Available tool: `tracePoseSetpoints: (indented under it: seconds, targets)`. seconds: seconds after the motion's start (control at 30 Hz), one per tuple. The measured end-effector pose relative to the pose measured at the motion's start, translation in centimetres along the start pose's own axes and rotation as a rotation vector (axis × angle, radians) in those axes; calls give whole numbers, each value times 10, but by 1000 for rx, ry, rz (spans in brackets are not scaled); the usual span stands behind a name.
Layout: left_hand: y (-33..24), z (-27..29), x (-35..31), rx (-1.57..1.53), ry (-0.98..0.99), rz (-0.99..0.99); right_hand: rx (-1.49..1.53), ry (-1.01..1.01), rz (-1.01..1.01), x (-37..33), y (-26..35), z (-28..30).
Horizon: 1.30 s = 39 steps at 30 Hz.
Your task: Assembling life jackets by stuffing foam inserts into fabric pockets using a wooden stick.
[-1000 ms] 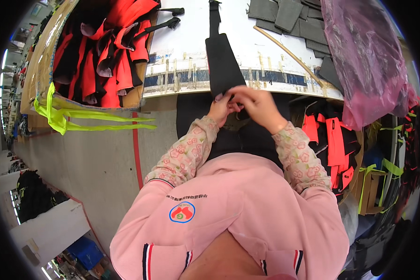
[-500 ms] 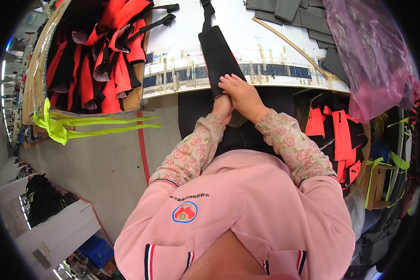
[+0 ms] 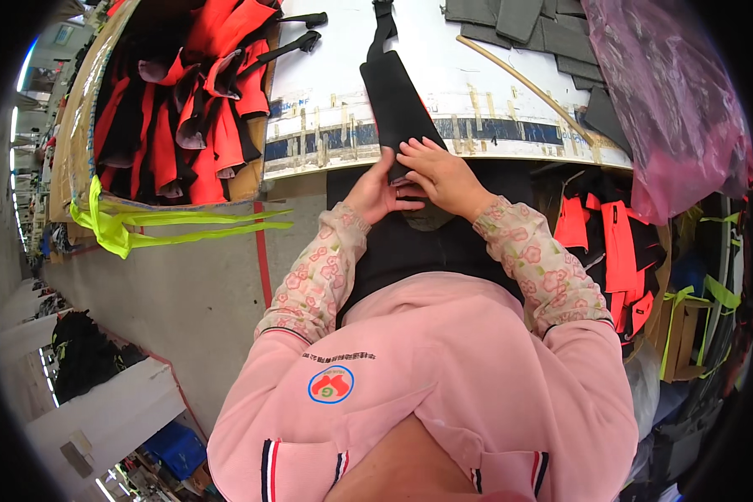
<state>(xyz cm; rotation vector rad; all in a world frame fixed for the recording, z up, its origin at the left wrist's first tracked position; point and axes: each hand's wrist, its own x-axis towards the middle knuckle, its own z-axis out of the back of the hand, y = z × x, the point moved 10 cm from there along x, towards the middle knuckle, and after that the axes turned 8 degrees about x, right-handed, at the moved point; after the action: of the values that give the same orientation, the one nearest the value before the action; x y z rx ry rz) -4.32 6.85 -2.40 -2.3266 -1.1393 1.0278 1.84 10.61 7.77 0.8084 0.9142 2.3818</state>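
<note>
The long black padded fabric strip (image 3: pixel 397 105) lies across the near edge of the white worktable (image 3: pixel 326 92), running toward 12 o'clock, its near end under your hands. Your right hand (image 3: pixel 439 171) rests flat on that end, fingers pressed together. Your left hand (image 3: pixel 376 191), touching it at 9 o'clock, pinches the strip's edge, thumb up. At 10 o'clock sits a cardboard box of red and black fabric pieces (image 3: pixel 176 100), neon-yellow straps (image 3: pixel 142 222) hanging off it. At 2 o'clock is a pink plastic bag (image 3: pixel 669 100).
</note>
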Motion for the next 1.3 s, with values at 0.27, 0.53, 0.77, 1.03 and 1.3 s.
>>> tracePoseSetpoints:
  seconds: [0.27,0.53,0.77,1.03,1.3]
  targets:
    - [14,5,9,-45,-52,-46,240,22,-217,9,-18,3]
    - [21,25,18,287,-237,-120,-452,159,42,44,-8,-26]
    - [13,26,16,353,-380,-128,-545,172,-48,103,-56,-35]
    - [9,29,13,427,-424,-190,-483,196,-362,147,-96,-31]
    - [18,21,6,282,-331,-152,-628,186,-77,81,-43,-30]
